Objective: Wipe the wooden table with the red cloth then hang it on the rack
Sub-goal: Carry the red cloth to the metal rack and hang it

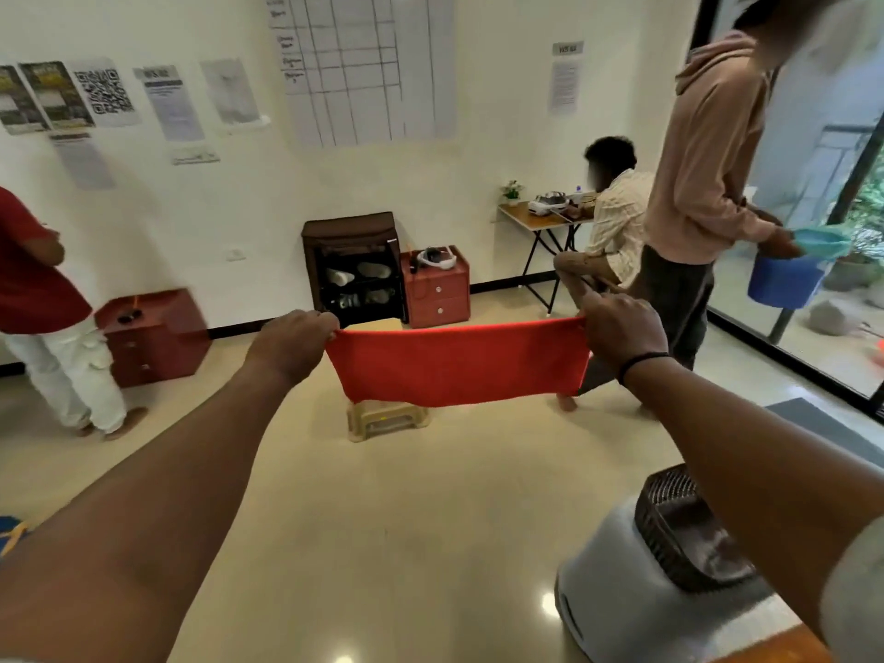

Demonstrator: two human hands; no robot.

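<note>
While hands (pixel 459 337) stretch red cloth (pixel 457 368), open floor (pixel 382 495) below

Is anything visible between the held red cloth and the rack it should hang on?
This cannot be judged: no rack is identifiable in view. The left hand and right hand hold the red cloth stretched in mid-air over open floor, with a low stool behind it.
</note>
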